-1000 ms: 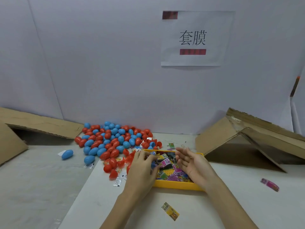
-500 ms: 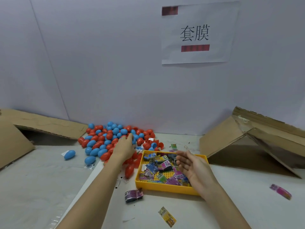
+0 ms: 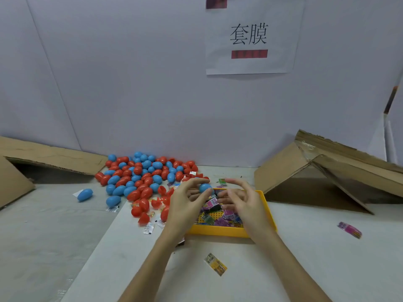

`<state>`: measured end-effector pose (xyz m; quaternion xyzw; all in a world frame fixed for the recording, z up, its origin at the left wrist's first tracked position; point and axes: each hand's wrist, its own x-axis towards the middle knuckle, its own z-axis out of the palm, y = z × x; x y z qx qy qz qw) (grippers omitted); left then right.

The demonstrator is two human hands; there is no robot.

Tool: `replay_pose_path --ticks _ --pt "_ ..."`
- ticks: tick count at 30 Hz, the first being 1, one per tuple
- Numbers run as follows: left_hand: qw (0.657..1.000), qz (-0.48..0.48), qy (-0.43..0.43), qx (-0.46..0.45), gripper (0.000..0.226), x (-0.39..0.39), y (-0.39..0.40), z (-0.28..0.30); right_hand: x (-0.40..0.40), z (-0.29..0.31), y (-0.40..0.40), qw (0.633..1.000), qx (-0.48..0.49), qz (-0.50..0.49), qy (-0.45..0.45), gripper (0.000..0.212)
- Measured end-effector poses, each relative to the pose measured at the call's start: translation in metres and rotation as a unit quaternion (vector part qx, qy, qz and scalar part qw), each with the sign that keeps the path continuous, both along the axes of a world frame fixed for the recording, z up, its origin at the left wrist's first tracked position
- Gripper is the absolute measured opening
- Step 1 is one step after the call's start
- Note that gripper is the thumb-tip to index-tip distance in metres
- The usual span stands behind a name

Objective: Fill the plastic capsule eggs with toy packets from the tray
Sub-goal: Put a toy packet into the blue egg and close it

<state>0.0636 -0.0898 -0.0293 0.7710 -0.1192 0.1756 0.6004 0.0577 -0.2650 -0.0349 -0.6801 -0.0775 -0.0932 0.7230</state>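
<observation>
A yellow tray (image 3: 218,231) of several colourful toy packets (image 3: 226,219) sits mid-table. Left of it and behind lies a heap of red and blue capsule eggs (image 3: 141,175). My left hand (image 3: 185,205) hovers over the tray's left end and pinches a blue egg (image 3: 205,188) between thumb and fingertips. My right hand (image 3: 244,201) is raised just right of that egg, fingers loosely curved, holding nothing I can see.
A stray blue egg (image 3: 85,194) lies far left. Loose packets lie on the table at the front (image 3: 216,264) and right (image 3: 349,229). Cardboard boxes lie open on their sides at the left (image 3: 50,158) and right (image 3: 322,171). A paper sign (image 3: 248,38) hangs on the wall.
My left hand reached into the egg heap, took a blue egg and brought it back over the tray. My right hand rose toward it.
</observation>
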Motion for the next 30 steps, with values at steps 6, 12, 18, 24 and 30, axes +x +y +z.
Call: replay_pose_path --ticks 6,12,18,24,30 --pt "0.998 -0.021 -0.004 -0.052 0.024 -0.009 -0.003 -0.008 -0.007 -0.004 0.010 0.973 -0.196 0.014 -0.122 0.032" --pt "0.998 -0.006 -0.014 -0.053 0.027 -0.009 -0.006 -0.009 -0.007 -0.009 0.016 0.952 -0.250 -0.063 -0.164 0.026" --pt "0.992 -0.103 -0.071 0.030 0.036 -0.013 0.000 -0.003 -0.009 -0.004 0.013 0.963 -0.225 -0.069 -0.132 0.035" --pt "0.992 -0.078 -0.070 0.067 0.029 -0.013 0.000 -0.005 -0.009 -0.003 0.012 0.976 -0.186 -0.052 -0.105 0.031" --pt "0.990 -0.076 -0.081 0.087 0.036 -0.015 -0.001 -0.004 -0.007 -0.001 0.011 0.978 -0.162 -0.046 -0.125 0.011"
